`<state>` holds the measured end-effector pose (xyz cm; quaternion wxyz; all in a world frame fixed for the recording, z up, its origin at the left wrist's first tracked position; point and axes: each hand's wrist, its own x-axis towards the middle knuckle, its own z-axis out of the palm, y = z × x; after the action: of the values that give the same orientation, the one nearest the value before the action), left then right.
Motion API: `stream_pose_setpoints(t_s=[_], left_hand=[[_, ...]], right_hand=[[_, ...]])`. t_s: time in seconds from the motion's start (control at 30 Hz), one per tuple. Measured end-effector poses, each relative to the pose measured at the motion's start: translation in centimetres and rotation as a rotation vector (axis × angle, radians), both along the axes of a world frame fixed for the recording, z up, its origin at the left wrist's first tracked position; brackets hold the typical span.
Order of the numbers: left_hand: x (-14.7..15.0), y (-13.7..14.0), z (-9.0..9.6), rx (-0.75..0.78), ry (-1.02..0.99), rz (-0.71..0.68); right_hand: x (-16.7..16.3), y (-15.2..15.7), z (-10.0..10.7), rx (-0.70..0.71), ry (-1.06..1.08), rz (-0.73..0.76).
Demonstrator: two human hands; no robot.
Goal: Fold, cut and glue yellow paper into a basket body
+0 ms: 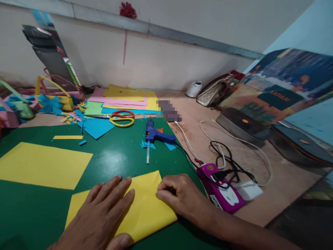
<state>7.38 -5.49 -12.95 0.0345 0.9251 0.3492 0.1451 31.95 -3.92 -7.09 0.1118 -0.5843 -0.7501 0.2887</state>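
Note:
A folded sheet of yellow paper [145, 215] lies on the green board in front of me. My left hand [104, 208] rests flat across its left part, fingers stretched out. At the paper's right edge, my right hand [179, 194] has its thumb and curled fingers closed on the sheet near a raised corner. Another yellow sheet [44, 165] lies flat to the left. Beyond my hands is a blue glue gun [158, 133] with a clear glue stick. Scissors [122, 118] with red and yellow handles lie farther back.
Coloured paper sheets [125, 99] are stacked at the back. Small paper baskets [54, 102] and cut scraps stand at left. A purple extension box [221, 191] with tangled cables sits right of the green board [109, 156]. Dark metal boxes [244, 125] and a handbag [214, 90] are behind.

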Motion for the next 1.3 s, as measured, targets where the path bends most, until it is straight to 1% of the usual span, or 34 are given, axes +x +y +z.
stream_pose_setpoints(t_s=[0.1, 0.17, 0.27, 0.33, 0.37, 0.4, 0.47, 0.57, 0.67, 0.77, 0.9, 1.07, 1.2, 1.3], left_hand=[[0.4, -0.2, 0.7, -0.031, 0.012, 0.042], [0.5, -0.3, 0.9, -0.03, 0.011, 0.037], [0.5, -0.2, 1.0, -0.026, 0.023, 0.028], [0.4, -0.2, 0.9, -0.019, 0.034, 0.028], [0.3, -0.2, 0.8, -0.017, 0.038, 0.029], [0.3, -0.2, 0.8, -0.016, 0.041, 0.029], [0.3, -0.2, 0.7, -0.016, 0.047, 0.032], [0.3, -0.2, 0.7, -0.016, 0.047, 0.032], [0.3, -0.2, 0.7, -0.015, 0.053, 0.03], [0.3, -0.2, 0.8, -0.014, 0.069, 0.027], [0.1, -0.2, 0.7, -0.03, 0.066, 0.024], [0.1, 0.0, 1.0, -0.041, 0.058, 0.019], [0.3, 0.0, 0.9, -0.028, 0.062, -0.074], [0.2, 0.4, -0.4, -0.003, 0.052, -0.161]], right_hand=[[0.2, -0.2, -0.3, 0.05, 0.001, 0.065], [0.5, -0.4, -0.7, 0.133, -0.021, 0.157], [0.7, -0.9, -1.5, 0.302, -0.113, 0.314], [0.8, -1.2, -1.8, 0.382, -0.178, 0.369], [0.7, -1.2, -1.9, 0.39, -0.206, 0.365], [0.7, -1.3, -1.9, 0.376, -0.228, 0.34], [0.5, -1.2, -1.6, 0.292, -0.251, 0.251], [0.3, -1.0, -0.9, 0.147, -0.195, 0.144], [0.2, -0.6, -0.4, 0.045, -0.111, 0.08], [0.3, -0.4, -0.4, -0.009, -0.083, 0.049], [0.3, -0.3, -0.6, 0.004, -0.118, 0.044], [0.3, -0.5, -0.4, 0.084, -0.255, 0.111], [0.4, -0.8, -0.7, 0.165, -0.441, 0.149], [0.4, -0.9, -0.9, 0.216, -0.548, 0.179]])
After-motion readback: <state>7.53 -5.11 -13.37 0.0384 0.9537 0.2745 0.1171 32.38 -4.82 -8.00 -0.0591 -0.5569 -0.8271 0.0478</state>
